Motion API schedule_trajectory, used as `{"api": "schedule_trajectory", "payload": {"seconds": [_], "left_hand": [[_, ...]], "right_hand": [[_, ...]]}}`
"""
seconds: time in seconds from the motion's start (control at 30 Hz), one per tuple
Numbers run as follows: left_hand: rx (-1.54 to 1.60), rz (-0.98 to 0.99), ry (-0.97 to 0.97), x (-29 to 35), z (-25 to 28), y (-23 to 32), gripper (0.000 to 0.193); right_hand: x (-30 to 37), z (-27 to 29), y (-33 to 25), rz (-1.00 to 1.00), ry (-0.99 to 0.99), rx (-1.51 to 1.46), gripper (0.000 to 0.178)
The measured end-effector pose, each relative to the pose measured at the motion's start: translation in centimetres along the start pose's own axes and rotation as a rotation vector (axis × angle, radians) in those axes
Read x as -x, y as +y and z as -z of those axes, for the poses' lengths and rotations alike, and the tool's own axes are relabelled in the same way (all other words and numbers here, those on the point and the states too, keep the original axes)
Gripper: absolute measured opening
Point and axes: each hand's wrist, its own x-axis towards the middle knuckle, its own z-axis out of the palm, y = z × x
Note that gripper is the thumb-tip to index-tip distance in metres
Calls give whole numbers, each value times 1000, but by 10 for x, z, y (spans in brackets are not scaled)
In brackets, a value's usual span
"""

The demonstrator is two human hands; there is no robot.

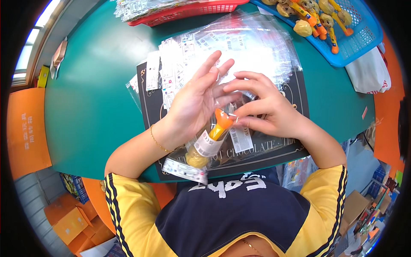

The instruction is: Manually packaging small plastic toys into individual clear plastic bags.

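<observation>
A clear plastic bag [204, 176] holds a yellow and orange doll figure [219, 124], its yellow-haired head end toward me and its orange end away. A white printed paper strip [208, 144] lies around the figure's middle. My left hand [192, 100] is beside the bag, palm turned inward, fingers stretched out and apart. With thumb and fingertips my right hand [269, 107] pinches the bag by the orange end. Under both hands lies a black printed mat [150, 124], with a small white label [241, 139] near the right hand.
Flat clear bags with printed paper slips [239, 43] are piled at the mat's far side. A red basket [188, 13] with printed packets stands at the back of the green table [81, 115]. Several similar figures fill a blue basket [359, 43] at back right, beside a white bag [369, 73].
</observation>
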Motion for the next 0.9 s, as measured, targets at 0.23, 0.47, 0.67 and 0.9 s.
{"api": "schedule_trajectory", "payload": {"seconds": [0.23,0.47,0.67,0.9], "left_hand": [[-336,187,-66,6,10,13,65],[-293,291,-41,8,2,4,48],[-221,224,-18,10,-6,-1,36],[-234,315,-79,9,-2,-2,39]], "right_hand": [[5,26,1,-338,108,-297,11],[7,24,2,-374,96,-540,16],[5,25,4,-122,26,-132,24],[6,46,19,-359,-110,-617,11]]}}
